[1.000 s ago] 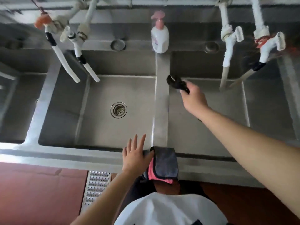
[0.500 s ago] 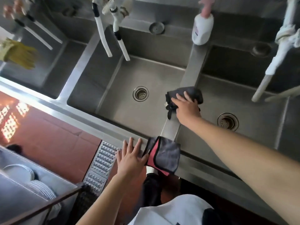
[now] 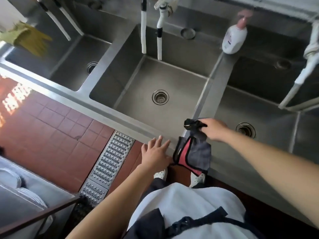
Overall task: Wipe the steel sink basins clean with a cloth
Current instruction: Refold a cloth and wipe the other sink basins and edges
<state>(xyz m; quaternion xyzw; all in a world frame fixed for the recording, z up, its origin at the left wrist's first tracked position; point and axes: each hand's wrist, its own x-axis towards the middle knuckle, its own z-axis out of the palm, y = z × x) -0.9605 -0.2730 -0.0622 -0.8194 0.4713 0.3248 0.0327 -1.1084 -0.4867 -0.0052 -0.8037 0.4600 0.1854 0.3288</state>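
A row of steel sink basins runs across the view; the middle basin [image 3: 138, 87] has a round drain [image 3: 160, 97], and the right basin [image 3: 259, 114] has its own drain [image 3: 245, 129]. My right hand [image 3: 214, 129] grips a bunched dark grey cloth [image 3: 194, 125] on the near end of the divider [image 3: 207, 100] between these two basins. A second cloth [image 3: 195, 155], grey with a pink side and black edging, hangs over the front rim. My left hand [image 3: 156, 155] rests flat, fingers spread, on the front rim just left of that cloth.
White taps [image 3: 159, 30] hang over the middle basin, more over the right basin [image 3: 303, 69]. A soap pump bottle [image 3: 233, 37] stands on the back ledge. Yellow gloves [image 3: 29, 40] hang at the far left. A metal floor grate [image 3: 108, 163] crosses the red tiles.
My right hand has drawn the dark cloth along the divider toward me, down to the front rim. The view has swung left. My left hand stays on the rim.
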